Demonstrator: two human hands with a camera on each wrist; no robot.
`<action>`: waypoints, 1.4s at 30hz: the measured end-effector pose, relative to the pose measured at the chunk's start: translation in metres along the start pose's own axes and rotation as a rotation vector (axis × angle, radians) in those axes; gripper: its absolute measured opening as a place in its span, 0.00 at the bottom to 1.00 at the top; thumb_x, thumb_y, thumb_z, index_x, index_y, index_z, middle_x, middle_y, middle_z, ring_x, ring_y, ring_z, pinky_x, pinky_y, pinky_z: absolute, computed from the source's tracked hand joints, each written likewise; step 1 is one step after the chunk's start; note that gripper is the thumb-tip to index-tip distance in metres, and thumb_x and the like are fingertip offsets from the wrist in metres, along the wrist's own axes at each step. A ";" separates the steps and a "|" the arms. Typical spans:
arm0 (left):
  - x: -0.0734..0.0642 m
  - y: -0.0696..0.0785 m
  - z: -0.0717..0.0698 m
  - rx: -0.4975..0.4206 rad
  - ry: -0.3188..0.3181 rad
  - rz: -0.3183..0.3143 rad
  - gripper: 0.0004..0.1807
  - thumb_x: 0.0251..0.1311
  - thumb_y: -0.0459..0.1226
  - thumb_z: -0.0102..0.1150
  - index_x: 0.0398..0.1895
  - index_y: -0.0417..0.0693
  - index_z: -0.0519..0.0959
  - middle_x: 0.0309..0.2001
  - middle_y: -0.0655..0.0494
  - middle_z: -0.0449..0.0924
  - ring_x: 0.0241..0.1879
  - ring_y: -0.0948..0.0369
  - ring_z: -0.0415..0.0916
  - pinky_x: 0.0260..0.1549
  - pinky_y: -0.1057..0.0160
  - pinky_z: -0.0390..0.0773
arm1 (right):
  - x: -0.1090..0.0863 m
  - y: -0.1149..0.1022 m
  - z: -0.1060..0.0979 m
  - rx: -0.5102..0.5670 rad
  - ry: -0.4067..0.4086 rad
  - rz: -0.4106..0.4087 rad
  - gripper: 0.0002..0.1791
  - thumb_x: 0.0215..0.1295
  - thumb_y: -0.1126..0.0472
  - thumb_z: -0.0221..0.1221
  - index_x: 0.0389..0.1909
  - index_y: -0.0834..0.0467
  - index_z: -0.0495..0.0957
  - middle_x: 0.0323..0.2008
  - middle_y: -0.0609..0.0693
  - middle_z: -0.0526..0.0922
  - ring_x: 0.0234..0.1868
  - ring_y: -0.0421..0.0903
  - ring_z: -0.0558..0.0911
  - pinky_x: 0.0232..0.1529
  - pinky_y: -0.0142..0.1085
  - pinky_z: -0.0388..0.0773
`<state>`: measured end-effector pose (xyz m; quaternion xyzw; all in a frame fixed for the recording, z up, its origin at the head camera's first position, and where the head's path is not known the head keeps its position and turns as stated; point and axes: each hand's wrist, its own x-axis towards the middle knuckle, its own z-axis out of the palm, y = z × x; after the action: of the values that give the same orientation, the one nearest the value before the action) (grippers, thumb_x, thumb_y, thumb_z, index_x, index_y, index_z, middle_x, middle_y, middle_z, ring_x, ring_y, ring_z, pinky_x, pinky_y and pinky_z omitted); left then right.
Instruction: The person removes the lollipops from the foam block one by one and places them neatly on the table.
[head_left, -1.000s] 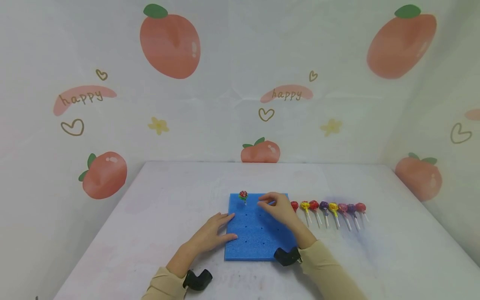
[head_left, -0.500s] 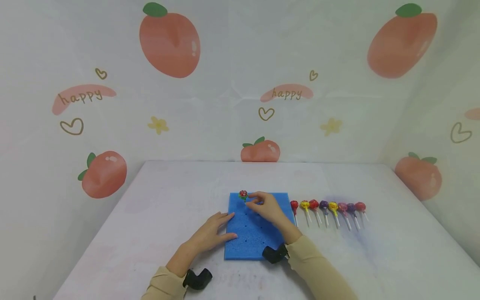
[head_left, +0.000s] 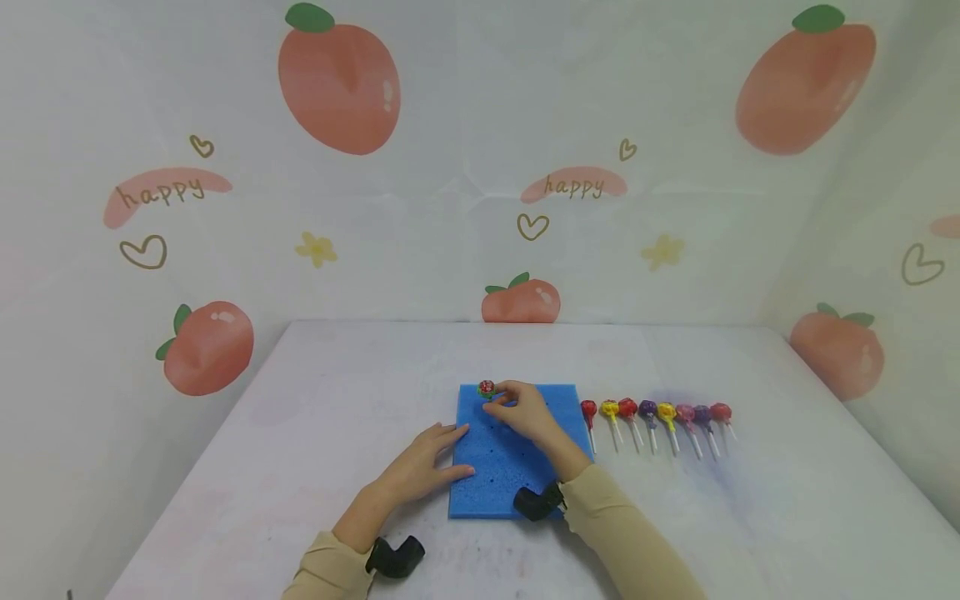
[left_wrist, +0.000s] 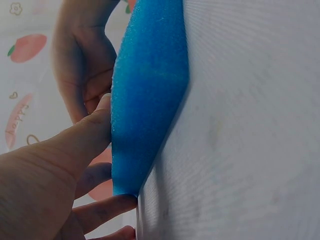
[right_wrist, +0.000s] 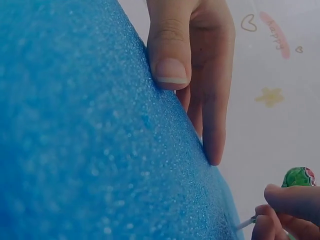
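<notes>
A blue foam board (head_left: 487,498) with small holes lies on the table. Upright in its far left part stands a lollipop (head_left: 487,388) with a green and red wrapper. My right hand (head_left: 527,412) pinches this lollipop just under its head; in the right wrist view the white stick (right_wrist: 244,223) runs down into the foam. At the board's left edge rests my left hand (head_left: 422,468), fingers extended and spread. The left wrist view shows its thumb (left_wrist: 82,137) on the foam and other fingertips against the side.
Right of the board, several wrapped lollipops (head_left: 667,413) lie in a row on the white table (head_left: 360,383), sticks toward me. A printed cloth backdrop (head_left: 450,167) rises behind the table. Each wrist carries a black device (head_left: 397,557).
My right hand has moved left across the board to the standing lollipop and now pinches it. That uncovers the nearest red lollipop of the row. The left hand has stayed put.
</notes>
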<state>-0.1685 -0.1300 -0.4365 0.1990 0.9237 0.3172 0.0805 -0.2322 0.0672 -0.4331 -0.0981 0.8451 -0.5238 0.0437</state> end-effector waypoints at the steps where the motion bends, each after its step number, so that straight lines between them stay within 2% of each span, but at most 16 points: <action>1: 0.000 0.000 0.000 0.000 0.001 0.002 0.36 0.57 0.50 0.60 0.66 0.43 0.65 0.65 0.38 0.65 0.69 0.37 0.53 0.63 0.37 0.58 | 0.000 0.000 0.000 0.002 0.000 -0.004 0.19 0.58 0.61 0.62 0.49 0.66 0.76 0.35 0.60 0.83 0.27 0.45 0.82 0.25 0.31 0.74; 3: 0.000 0.000 0.000 0.002 0.001 0.007 0.36 0.57 0.50 0.61 0.66 0.42 0.65 0.65 0.37 0.65 0.68 0.37 0.54 0.63 0.37 0.58 | 0.000 -0.001 0.000 0.016 -0.005 -0.008 0.16 0.58 0.61 0.62 0.46 0.65 0.77 0.35 0.60 0.83 0.27 0.45 0.82 0.25 0.31 0.74; 10: 0.000 0.001 -0.001 0.005 -0.008 -0.007 0.37 0.57 0.50 0.60 0.66 0.43 0.65 0.65 0.38 0.65 0.69 0.38 0.54 0.64 0.37 0.58 | -0.002 0.001 -0.003 0.060 -0.003 -0.106 0.14 0.58 0.55 0.63 0.38 0.61 0.78 0.28 0.54 0.83 0.24 0.42 0.80 0.22 0.33 0.73; 13: 0.000 0.002 -0.001 -0.001 -0.009 -0.011 0.37 0.57 0.50 0.60 0.66 0.43 0.65 0.65 0.38 0.65 0.69 0.38 0.53 0.64 0.37 0.58 | -0.001 0.001 -0.002 0.066 0.012 -0.080 0.13 0.58 0.58 0.63 0.39 0.62 0.78 0.28 0.56 0.82 0.24 0.42 0.80 0.22 0.32 0.73; 15: 0.000 0.002 -0.001 0.000 -0.007 -0.008 0.37 0.56 0.50 0.60 0.66 0.43 0.65 0.65 0.38 0.65 0.69 0.38 0.53 0.64 0.37 0.58 | 0.000 0.000 -0.001 0.075 0.021 -0.024 0.12 0.57 0.61 0.63 0.40 0.63 0.78 0.30 0.58 0.82 0.25 0.43 0.80 0.23 0.32 0.73; 20: 0.000 0.000 -0.001 0.009 -0.008 0.000 0.37 0.57 0.51 0.60 0.66 0.43 0.65 0.66 0.38 0.64 0.69 0.38 0.53 0.63 0.37 0.58 | 0.000 -0.002 -0.001 0.079 0.036 0.005 0.12 0.57 0.63 0.63 0.42 0.62 0.79 0.29 0.57 0.82 0.24 0.40 0.78 0.22 0.30 0.71; 23: 0.000 0.000 0.000 0.006 -0.011 -0.003 0.37 0.57 0.51 0.60 0.66 0.44 0.65 0.66 0.38 0.64 0.69 0.38 0.53 0.63 0.37 0.58 | -0.001 -0.006 -0.005 0.106 0.046 -0.013 0.12 0.57 0.63 0.63 0.42 0.62 0.79 0.31 0.58 0.82 0.26 0.43 0.79 0.23 0.31 0.71; 27: 0.000 0.001 -0.001 -0.001 -0.010 -0.015 0.37 0.57 0.51 0.60 0.66 0.44 0.65 0.66 0.39 0.64 0.69 0.38 0.52 0.64 0.37 0.58 | -0.003 -0.013 -0.011 0.142 0.060 -0.050 0.13 0.58 0.64 0.62 0.43 0.64 0.79 0.34 0.60 0.82 0.30 0.52 0.81 0.28 0.35 0.76; 30: 0.000 0.001 -0.001 0.000 -0.006 -0.020 0.37 0.56 0.51 0.60 0.66 0.44 0.65 0.66 0.39 0.64 0.69 0.38 0.52 0.64 0.37 0.58 | -0.005 -0.017 -0.016 0.150 0.055 -0.054 0.13 0.59 0.64 0.61 0.45 0.64 0.78 0.35 0.60 0.83 0.34 0.57 0.82 0.34 0.37 0.78; 33: 0.000 0.002 -0.001 -0.001 -0.005 -0.018 0.37 0.56 0.51 0.61 0.66 0.43 0.65 0.66 0.38 0.64 0.69 0.38 0.52 0.64 0.37 0.58 | -0.006 -0.019 -0.020 0.156 0.041 -0.042 0.13 0.59 0.64 0.61 0.45 0.63 0.78 0.37 0.60 0.83 0.36 0.57 0.82 0.36 0.35 0.78; 36: -0.001 0.002 0.000 -0.001 -0.005 -0.014 0.37 0.56 0.50 0.60 0.66 0.43 0.65 0.66 0.38 0.64 0.69 0.38 0.52 0.64 0.37 0.57 | -0.008 -0.018 -0.024 0.143 0.029 -0.045 0.13 0.60 0.63 0.61 0.45 0.64 0.78 0.37 0.60 0.82 0.35 0.55 0.82 0.36 0.32 0.77; 42: -0.001 0.003 -0.001 -0.005 -0.009 -0.014 0.37 0.57 0.50 0.60 0.66 0.43 0.65 0.66 0.38 0.64 0.69 0.38 0.52 0.64 0.37 0.57 | -0.010 -0.014 -0.029 0.102 0.039 -0.029 0.13 0.60 0.60 0.62 0.44 0.62 0.79 0.37 0.58 0.83 0.31 0.41 0.79 0.35 0.30 0.75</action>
<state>-0.1668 -0.1287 -0.4342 0.1937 0.9240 0.3179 0.0873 -0.2254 0.0889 -0.4076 -0.0980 0.8165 -0.5684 0.0247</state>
